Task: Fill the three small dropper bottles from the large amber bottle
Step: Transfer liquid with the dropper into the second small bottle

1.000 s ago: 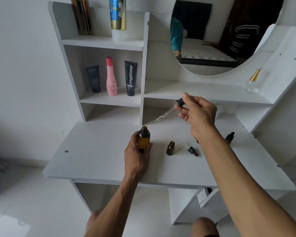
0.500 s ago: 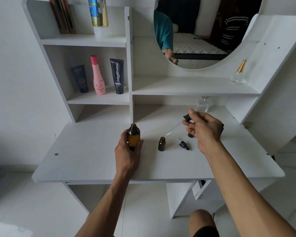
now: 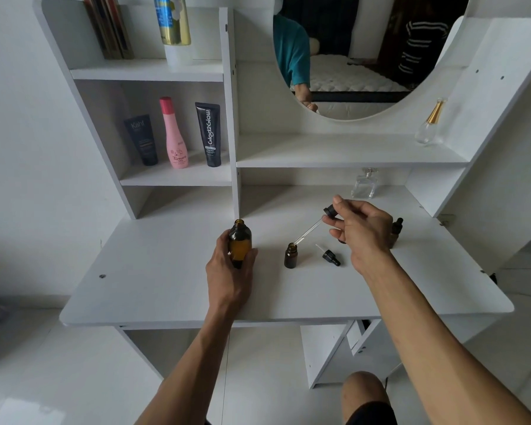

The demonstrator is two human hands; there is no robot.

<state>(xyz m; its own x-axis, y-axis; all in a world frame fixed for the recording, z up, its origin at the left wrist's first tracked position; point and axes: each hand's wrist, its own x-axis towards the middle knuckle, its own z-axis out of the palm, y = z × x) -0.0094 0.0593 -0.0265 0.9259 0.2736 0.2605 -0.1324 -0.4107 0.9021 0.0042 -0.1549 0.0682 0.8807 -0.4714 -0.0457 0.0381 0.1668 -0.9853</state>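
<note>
Head view, the only one: left hand [image 3: 230, 265] wraps the large amber bottle [image 3: 239, 242], uncapped, upright on the desk [image 3: 166, 286]. Likely just steadying it so the open neck doesn't tip between draws. Right hand [image 3: 362, 231] pinches the black bulb of the long glass dropper [image 3: 313, 225], pipette angled down-left so its tip sits right at the mouth of the open small bottle [image 3: 290, 256]; that reads as the discharge step for this bottle, squeeze pending. Whether the tip is inside the neck or just above it, can't tell. Liquid level in the pipette also unreadable. The small bottle stands between the two hands, near the amber one, so the transfer path is short. Its small dropper cap [image 3: 330, 256] lies on its side just right of it, out of the way while the neck is open. Counts: one large amber bottle; small dropper bottles, one open and one capped [image 3: 396, 230] partly hidden behind the right hand, so two confirmed, the third not visible. Droppers out: two, one long in hand, one short on the desk. Other stuff: three tubes or bottles on the left shelf [image 3: 178, 176], two clear perfume bottles, one under the mirror shelf [image 3: 364, 185] and one on it [image 3: 430, 125].
</note>
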